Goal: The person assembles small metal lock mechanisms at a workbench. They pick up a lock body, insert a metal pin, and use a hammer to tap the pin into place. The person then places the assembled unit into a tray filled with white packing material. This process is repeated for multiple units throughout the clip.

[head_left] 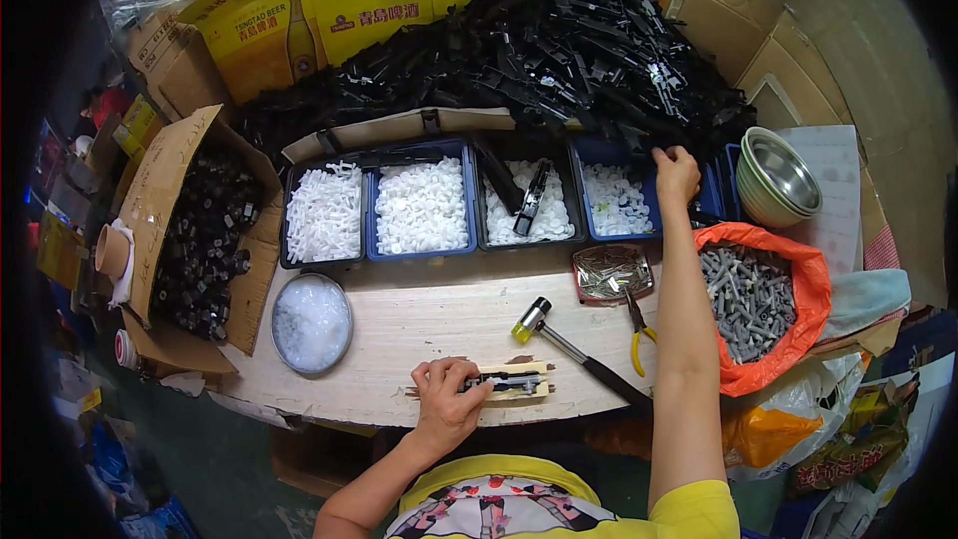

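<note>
Near the front edge of the table, my left hand has its fingers bent around one end of a black plastic part. That part, with a grey piece along it, lies in a pale wooden fixture. My right arm stretches to the back right. There my right hand is at the rim of the blue bin holding white plastic pieces, beneath a heap of black plastic parts. Its fingertips are bent together; whatever they hold is too small or hidden to make out.
A hammer and yellow-handled pliers lie right of the fixture, near a tray of metal pins. An orange bag holds grey pieces. A round dish and a carton of black pieces stand left.
</note>
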A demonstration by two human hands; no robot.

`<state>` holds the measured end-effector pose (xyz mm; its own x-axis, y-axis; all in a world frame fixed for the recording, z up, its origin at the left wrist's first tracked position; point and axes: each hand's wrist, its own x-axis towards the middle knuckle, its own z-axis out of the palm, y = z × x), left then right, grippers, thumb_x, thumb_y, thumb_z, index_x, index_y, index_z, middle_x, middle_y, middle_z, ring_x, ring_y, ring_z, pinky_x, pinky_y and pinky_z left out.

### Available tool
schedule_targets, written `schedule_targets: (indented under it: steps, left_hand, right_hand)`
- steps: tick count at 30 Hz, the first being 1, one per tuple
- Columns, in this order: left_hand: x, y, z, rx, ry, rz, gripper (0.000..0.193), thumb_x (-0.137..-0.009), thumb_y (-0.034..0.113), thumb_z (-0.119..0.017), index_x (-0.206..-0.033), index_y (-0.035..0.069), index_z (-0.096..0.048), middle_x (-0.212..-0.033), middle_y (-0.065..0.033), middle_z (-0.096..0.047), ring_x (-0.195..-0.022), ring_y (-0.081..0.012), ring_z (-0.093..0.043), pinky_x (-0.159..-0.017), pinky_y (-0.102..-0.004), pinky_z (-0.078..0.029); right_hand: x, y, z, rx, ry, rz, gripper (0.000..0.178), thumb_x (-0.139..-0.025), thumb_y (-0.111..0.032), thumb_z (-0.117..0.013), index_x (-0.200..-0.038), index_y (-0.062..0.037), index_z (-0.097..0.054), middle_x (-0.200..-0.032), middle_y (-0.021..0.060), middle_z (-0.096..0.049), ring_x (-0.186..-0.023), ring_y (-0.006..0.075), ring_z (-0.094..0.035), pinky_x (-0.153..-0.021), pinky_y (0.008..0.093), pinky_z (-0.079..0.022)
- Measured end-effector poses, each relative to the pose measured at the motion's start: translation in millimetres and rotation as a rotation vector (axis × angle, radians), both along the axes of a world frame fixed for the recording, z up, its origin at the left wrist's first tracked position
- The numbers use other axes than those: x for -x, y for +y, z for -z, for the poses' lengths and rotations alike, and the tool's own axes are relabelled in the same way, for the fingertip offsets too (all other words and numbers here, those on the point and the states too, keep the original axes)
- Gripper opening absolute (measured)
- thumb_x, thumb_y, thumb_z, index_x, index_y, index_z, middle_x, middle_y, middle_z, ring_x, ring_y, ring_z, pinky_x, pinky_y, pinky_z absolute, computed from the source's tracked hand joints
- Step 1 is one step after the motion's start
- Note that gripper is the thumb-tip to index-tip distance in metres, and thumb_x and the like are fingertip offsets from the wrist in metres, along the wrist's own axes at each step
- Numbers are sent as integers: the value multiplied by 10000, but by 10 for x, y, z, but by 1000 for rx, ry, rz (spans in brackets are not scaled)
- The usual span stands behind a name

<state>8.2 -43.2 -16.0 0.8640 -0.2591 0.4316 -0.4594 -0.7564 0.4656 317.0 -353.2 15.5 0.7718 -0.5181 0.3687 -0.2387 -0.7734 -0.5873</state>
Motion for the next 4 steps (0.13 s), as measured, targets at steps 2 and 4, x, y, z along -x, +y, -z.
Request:
schedule_targets:
  steps: [2,4]
  left_hand:
    - [9,0,-5,6,0,-4,221,-604,53,-663,-810,127,-643,-888,-35,-531,-898,-228,-490,-766,-399,-278]
    - [11,-3,9,14,0,-5,223,-608,54,-662,-818,125,-644,-899,-37,-531,-906,-229,-487,-767,-403,-279]
  right_hand:
    - [-49,-164,139,-299,-214,-102,308,-697,-300,-678,-842,-28,-658,-801,133,-648,-765,270,-616,-700,355,-450]
    - [-113,-383,354,-717,-322,-257,236,-696,-276,-711,-843,-93,-689,-823,112,-671,-736,260,-623,-702,323,-457]
